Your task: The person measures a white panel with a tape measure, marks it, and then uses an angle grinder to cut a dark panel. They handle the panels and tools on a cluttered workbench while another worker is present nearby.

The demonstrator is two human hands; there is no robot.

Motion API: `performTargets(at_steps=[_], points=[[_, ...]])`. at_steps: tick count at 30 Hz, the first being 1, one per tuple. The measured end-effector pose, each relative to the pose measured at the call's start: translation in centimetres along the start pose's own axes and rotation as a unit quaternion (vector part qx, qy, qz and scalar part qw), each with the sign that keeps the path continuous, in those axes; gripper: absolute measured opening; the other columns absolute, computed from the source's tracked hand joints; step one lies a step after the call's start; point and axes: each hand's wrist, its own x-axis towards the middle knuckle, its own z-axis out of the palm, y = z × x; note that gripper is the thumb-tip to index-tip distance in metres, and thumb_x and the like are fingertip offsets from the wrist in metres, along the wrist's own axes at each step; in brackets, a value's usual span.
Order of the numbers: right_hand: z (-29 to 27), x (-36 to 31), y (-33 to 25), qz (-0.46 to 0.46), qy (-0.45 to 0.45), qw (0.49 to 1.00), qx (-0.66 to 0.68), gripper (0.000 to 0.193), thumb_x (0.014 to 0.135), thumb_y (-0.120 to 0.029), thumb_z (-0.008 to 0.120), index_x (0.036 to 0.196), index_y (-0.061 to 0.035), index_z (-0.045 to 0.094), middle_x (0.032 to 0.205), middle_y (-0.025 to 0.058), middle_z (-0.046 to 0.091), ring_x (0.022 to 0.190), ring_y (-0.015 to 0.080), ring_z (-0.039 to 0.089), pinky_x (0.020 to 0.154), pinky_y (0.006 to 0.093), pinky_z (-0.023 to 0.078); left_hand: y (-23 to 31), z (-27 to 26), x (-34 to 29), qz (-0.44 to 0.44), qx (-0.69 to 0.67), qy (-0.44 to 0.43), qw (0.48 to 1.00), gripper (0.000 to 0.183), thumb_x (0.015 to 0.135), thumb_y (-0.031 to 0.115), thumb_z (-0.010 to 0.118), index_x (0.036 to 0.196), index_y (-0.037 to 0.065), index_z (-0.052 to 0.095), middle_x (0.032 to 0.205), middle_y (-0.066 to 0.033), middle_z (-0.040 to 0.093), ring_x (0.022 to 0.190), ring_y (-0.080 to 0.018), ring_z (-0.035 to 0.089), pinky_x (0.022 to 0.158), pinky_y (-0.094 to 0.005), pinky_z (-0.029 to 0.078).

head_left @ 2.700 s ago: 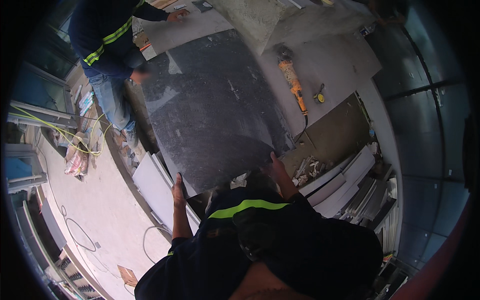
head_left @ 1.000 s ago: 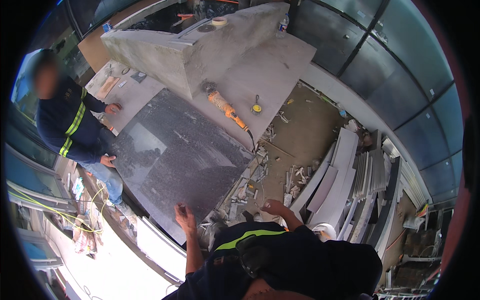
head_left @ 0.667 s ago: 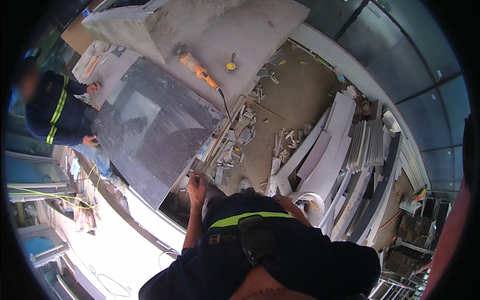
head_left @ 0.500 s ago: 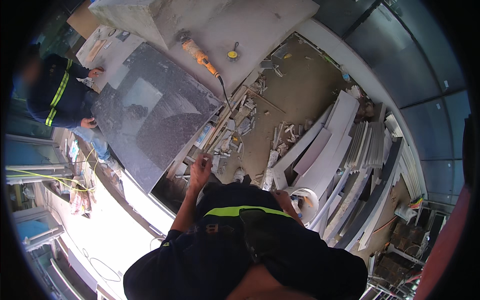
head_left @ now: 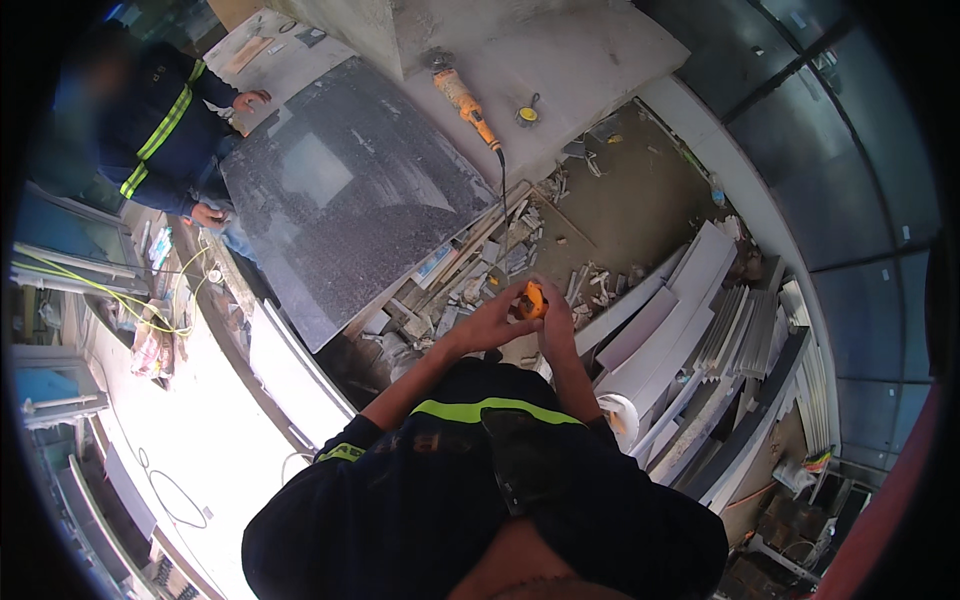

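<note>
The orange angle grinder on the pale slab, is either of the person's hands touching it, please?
No, the orange angle grinder lies apart on the pale slab, while both hands close on a small orange object.

orange object [head_left: 534,300] (mostly hand-hidden)

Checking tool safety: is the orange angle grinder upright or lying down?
Lying down: the orange angle grinder rests on its side on the pale slab, unheld.

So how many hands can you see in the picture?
4. The person's left hand and right hand meet around a small orange tool. A co-worker's two hands grip the dark stone slab: one at its far corner, one at its left edge.
</note>
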Motion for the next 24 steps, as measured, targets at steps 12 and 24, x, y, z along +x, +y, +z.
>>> performTargets(at_steps=[12, 24], points=[[22.1, 0.7, -3.4, 0.244, -0.210, 0.943, 0.083, 0.033, 0.106, -0.015, 0.065, 0.134, 0.0010, 0.059, 0.126, 0.0130, 0.064, 0.116, 0.0230, 0.069, 0.099, 0.0412, 0.061, -8.1, -18.0, -14.0, -0.065, -0.187, 0.026, 0.980, 0.059, 0.105, 0.025, 0.071, 0.153, -0.002, 0.052, 0.121, -0.0067, 0.070, 0.103, -0.0154, 0.065, 0.088, -0.0313, 0.055], [25.1, 5.8, -4.8, 0.314, -0.026, 0.921, 0.228, 0.022, 0.099, -0.022, 0.069, 0.112, -0.0047, 0.063, 0.109, 0.0085, 0.063, 0.104, 0.0223, 0.063, 0.098, 0.0400, 0.054, -10.7, -27.6, -19.0, -0.202, 0.093, 0.077, 0.972, 0.045, 0.096, 0.038, 0.069, 0.132, 0.010, 0.072, 0.099, -0.0198, 0.076, 0.094, -0.0345, 0.074, 0.082, -0.0451, 0.057]])
